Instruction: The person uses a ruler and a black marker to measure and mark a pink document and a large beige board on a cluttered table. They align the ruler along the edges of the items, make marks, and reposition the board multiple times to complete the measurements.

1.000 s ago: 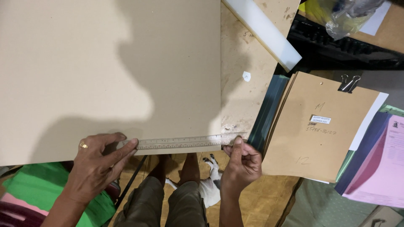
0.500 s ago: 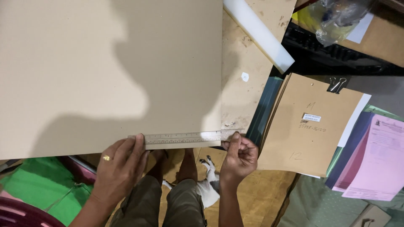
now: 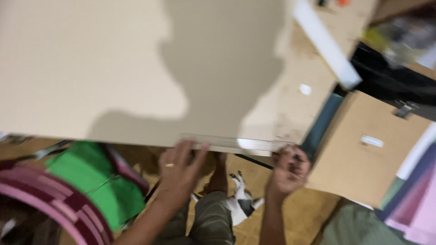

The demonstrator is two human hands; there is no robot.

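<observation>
A large beige board (image 3: 91,68) covers most of the tabletop. A clear ruler (image 3: 227,143) lies along the board's near edge. My left hand (image 3: 179,172), with a ring on one finger, rests with its fingers spread on the left part of the ruler. My right hand (image 3: 288,170) is closed at the ruler's right end, next to the board's corner; the blur hides whether it holds a small tool.
A brown folder (image 3: 363,154) with a binder clip lies at the right over pink and purple papers (image 3: 418,208). A long white strip (image 3: 324,43) lies at the back. A green bag (image 3: 91,181) and a small black-and-white figure (image 3: 243,202) are below the table edge.
The view has swung and gone blurred. My left hand has moved right along the ruler, towards my right hand. My right hand stays at the ruler's right end.
</observation>
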